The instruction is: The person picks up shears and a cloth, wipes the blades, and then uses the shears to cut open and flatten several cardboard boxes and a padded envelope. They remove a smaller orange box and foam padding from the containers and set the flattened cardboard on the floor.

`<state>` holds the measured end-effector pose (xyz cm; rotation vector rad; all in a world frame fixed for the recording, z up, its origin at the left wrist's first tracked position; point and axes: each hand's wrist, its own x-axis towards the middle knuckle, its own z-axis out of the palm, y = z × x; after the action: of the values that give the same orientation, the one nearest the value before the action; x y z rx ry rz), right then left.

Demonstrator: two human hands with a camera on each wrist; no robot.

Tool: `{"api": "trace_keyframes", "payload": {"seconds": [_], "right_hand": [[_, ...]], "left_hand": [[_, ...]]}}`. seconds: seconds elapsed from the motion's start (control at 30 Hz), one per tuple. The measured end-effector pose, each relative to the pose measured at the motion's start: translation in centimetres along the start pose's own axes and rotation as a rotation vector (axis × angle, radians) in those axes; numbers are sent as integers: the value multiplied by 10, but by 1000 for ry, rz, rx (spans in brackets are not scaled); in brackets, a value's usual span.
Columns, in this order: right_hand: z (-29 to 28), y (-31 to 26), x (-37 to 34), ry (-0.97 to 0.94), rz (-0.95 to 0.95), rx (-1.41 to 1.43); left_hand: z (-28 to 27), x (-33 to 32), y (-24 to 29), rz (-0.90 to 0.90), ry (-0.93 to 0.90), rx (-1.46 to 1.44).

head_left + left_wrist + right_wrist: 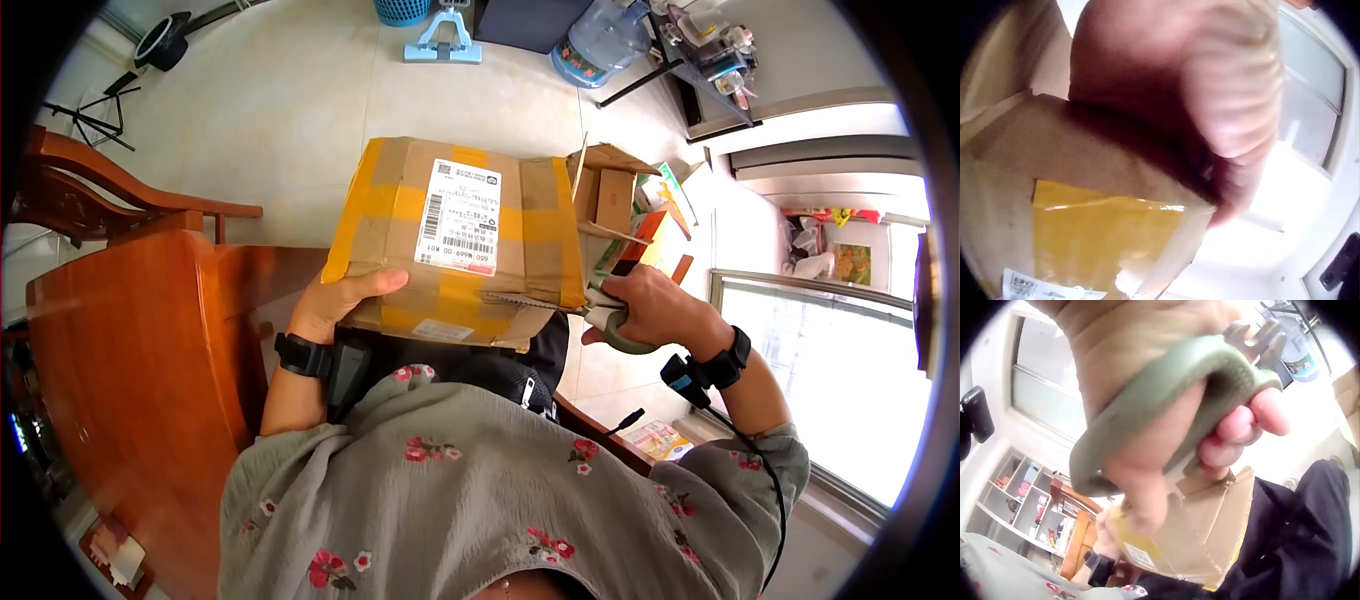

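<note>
A cardboard box (pixel 400 240) with yellow tape and a white label (pixel 459 217) lies over the person's lap. The left hand (pixel 343 298) grips its near left edge, thumb on top; in the left wrist view that hand (pixel 1179 75) lies against the cardboard (pixel 1085 150). At the box's right side the right hand (pixel 652 305) holds green-handled scissors (pixel 625 337), fingers through the handle loops. Their blades (pixel 520 299) reach along the near part of the box top. The right wrist view has the right hand (pixel 1147 425) around the green handle (pixel 1166 387).
Beyond the box on the right stands an opened carton (pixel 610 195) with items beside it. A wooden table (pixel 130 350) and chair (pixel 120 190) are at the left. A water bottle (pixel 600 45), a blue stand (pixel 443 45) and a black rack (pixel 700 70) stand farther off.
</note>
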<state>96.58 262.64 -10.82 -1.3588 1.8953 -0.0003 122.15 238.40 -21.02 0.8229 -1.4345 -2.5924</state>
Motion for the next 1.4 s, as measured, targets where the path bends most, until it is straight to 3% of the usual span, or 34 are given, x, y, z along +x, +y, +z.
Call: {"api": "trace_keyframes", "payload": {"seconds": [0.13,0.27,0.3,0.4,0.5,0.53,0.6,0.7,0.83,0.93,0.97,1.07,1.1,1.2,1.3,1.4], "right_hand": [[22,10,-1,-10,-41,-46],[11,9,-19,-120,105,40],[11,15,-22,-36,21,166],[19,25,-18,376,193,416],[27,10,22,607,45,697],[37,22,42,677,-9,500],[16,-4,55,590,232,529],[22,0,67,826,-21,575],[17,-13,72,852,87,704],[13,-23,68,409,-7,1212],[16,-31,69,484,-26,1263],[41,7,90,903,9,787],[41,11,92,960,-17,691],[38,22,88,608,44,1253],[48,15,89,416,9,1681],[64,0,95,640,-146,1333]], "left_hand": [[-5,2,0,-10,12,-13],[-20,8,-17,138,132,-32],[-22,13,-15,197,148,-28],[-14,16,-12,185,159,-7],[5,21,-24,197,102,-6],[9,24,-30,217,78,-10],[16,30,-39,301,12,-139],[23,25,-33,352,36,-321],[22,30,-35,292,247,-191],[29,33,-41,312,257,-153],[28,34,-43,320,232,-175],[25,30,-47,310,182,-259],[22,29,-47,306,171,-291],[11,28,-51,288,124,-276],[14,28,-48,241,27,-431],[22,28,-47,242,8,-326]]}}
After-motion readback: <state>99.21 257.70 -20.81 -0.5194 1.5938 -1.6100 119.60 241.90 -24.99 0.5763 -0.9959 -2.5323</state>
